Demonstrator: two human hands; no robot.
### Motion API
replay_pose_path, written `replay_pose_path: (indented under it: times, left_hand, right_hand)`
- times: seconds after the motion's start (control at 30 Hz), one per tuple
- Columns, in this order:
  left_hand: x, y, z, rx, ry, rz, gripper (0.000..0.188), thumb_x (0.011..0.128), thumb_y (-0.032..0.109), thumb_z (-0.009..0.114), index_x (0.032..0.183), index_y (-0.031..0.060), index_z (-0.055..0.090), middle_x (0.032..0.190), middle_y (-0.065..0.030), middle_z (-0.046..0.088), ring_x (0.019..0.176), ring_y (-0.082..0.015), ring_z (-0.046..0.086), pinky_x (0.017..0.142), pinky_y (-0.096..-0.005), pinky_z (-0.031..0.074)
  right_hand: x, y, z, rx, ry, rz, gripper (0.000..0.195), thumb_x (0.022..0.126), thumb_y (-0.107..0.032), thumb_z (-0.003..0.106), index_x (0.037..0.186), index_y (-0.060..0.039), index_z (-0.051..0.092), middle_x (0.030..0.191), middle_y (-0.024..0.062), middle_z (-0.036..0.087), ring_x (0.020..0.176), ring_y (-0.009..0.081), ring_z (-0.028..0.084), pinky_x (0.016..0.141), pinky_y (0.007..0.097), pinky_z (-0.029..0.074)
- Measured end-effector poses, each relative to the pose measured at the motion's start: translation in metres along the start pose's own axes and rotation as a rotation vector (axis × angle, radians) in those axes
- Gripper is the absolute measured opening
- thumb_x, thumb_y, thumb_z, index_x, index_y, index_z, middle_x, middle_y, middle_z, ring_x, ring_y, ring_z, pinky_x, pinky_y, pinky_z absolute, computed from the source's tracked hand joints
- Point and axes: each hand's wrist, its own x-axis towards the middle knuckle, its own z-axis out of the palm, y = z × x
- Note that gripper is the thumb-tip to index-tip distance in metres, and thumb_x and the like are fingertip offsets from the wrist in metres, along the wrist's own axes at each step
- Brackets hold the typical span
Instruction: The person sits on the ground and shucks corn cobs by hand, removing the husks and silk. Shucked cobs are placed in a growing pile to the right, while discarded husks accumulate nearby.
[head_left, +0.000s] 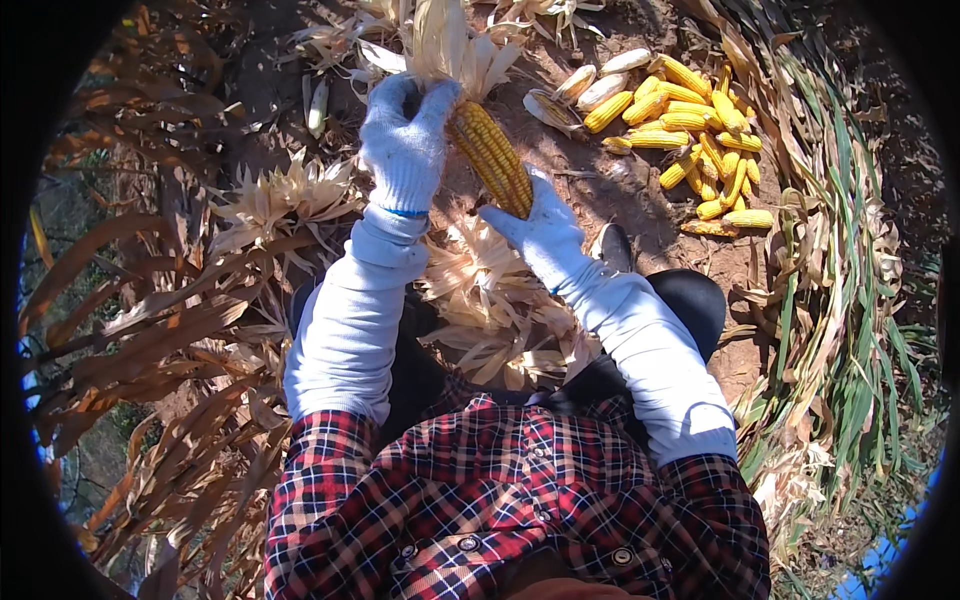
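An ear of yellow corn (491, 156), its kernels bare, slants between my two white-gloved hands. My right hand (544, 221) grips its lower end, thumb on one side and fingers on the other. At the upper end, my left hand (409, 139) is closed around the base, where pale dry husk (442, 45) fans out above the glove. What the left fingertips hold exactly is hidden behind the hand. Below the ear, a heap of stripped husks (487, 292) lies on the ground between my legs.
Husked yellow ears form a pile (697, 127) at the upper right, with several ears in pale husk (604, 90) beside it. Cut corn stalks (840, 300) lie along the right. Dry brown leaves (165, 322) crowd the left. A shoe (615, 247) rests on the soil near my right hand.
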Motion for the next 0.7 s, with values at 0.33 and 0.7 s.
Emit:
replay_pose_path:
  times: [0.33, 0.7]
  left_hand:
    - [0.003, -0.007, 0.010, 0.506, -0.072, 0.719, 0.033, 0.087, 0.020, 0.081, 0.112, 0.0029, 0.068, 0.089, -0.0145, 0.071, 0.076, -0.0341, 0.070, 0.069, -0.0417, 0.058]
    - [0.001, -0.015, 0.016, 0.086, -0.344, 0.641, 0.018, 0.095, 0.009, 0.069, 0.113, 0.0025, 0.069, 0.094, -0.0114, 0.072, 0.082, -0.0260, 0.069, 0.076, -0.0363, 0.056]
  right_hand:
    - [0.015, 0.035, 0.007, 0.078, -0.038, -0.045, 0.087, 0.088, -0.030, 0.085, 0.154, -0.0018, 0.037, 0.120, 0.0137, 0.069, 0.100, 0.0168, 0.069, 0.080, 0.0267, 0.057]
    - [0.008, 0.025, 0.002, 0.025, -0.115, 0.043, 0.077, 0.087, -0.023, 0.084, 0.149, -0.0014, 0.044, 0.114, 0.0106, 0.069, 0.080, 0.0139, 0.069, 0.058, 0.0264, 0.058]
